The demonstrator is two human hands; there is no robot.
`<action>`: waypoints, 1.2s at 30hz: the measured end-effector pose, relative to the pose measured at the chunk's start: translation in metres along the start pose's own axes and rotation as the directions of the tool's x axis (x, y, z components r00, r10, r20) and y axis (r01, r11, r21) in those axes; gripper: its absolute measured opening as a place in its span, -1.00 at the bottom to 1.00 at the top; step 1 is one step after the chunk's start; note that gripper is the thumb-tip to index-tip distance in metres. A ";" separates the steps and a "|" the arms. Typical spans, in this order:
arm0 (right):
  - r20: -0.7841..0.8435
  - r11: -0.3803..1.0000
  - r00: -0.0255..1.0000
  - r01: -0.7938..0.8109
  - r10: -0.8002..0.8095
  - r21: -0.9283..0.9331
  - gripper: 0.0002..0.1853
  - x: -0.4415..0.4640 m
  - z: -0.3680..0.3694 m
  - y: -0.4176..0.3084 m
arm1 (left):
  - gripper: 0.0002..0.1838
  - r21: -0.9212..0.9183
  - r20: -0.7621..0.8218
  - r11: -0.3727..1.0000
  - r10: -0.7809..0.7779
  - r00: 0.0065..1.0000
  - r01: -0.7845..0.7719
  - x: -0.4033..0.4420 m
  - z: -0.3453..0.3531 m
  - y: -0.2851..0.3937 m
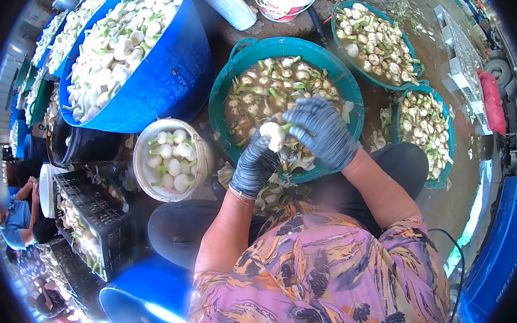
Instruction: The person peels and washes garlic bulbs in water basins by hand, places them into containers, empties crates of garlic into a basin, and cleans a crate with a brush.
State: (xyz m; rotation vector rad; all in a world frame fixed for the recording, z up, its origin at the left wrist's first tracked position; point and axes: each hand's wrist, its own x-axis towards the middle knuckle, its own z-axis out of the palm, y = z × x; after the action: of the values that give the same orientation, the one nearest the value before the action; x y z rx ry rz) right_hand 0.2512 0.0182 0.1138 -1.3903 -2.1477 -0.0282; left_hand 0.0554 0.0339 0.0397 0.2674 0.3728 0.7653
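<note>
A peeled white bulb with a green stem (pixel 273 136), like fresh garlic or onion, is held over a round green tub (pixel 219 110). My left hand (pixel 254 168), in a dark grey glove, closes around its lower side. My right hand (pixel 324 133), gloved too, has its fingers curled together at the stem; whether a small tool is in them is hidden. Murky water and many unpeeled bulbs (pixel 253 94) fill the tub below both hands. Left of the tub stands a white bucket (pixel 142 182) of clean white bulbs (pixel 176 168).
A large blue tub (pixel 181 70) piled with white bulbs stands at upper left. Two green tubs of bulbs, one at the back (pixel 414 63) and one at right (pixel 398 125), flank my work. Black crates (pixel 96 194) stand left, near a seated person (pixel 18 219). Peelings lie about.
</note>
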 end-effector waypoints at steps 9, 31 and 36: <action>0.259 0.842 0.887 -0.451 0.383 0.296 -0.87 -0.025 0.027 -0.003 | -0.22 0.724 0.119 0.678 0.058 0.991 -0.126 -0.008 0.011 0.002; 0.367 0.624 0.758 -0.652 0.539 0.430 -0.78 -0.026 0.057 -0.030 | -0.33 0.978 0.024 0.193 0.246 0.969 -0.073 -0.039 0.018 0.010; 0.825 -0.326 0.291 -0.815 0.484 0.478 -0.71 -0.025 0.087 -0.003 | -0.39 0.880 0.250 0.287 0.402 0.881 -0.380 -0.028 0.000 -0.001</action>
State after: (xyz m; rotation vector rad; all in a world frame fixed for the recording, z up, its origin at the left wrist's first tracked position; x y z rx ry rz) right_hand 0.2169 0.0237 0.0303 -1.5376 -0.5158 1.8044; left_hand 0.0376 0.0131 0.0461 1.4981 0.7633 0.9885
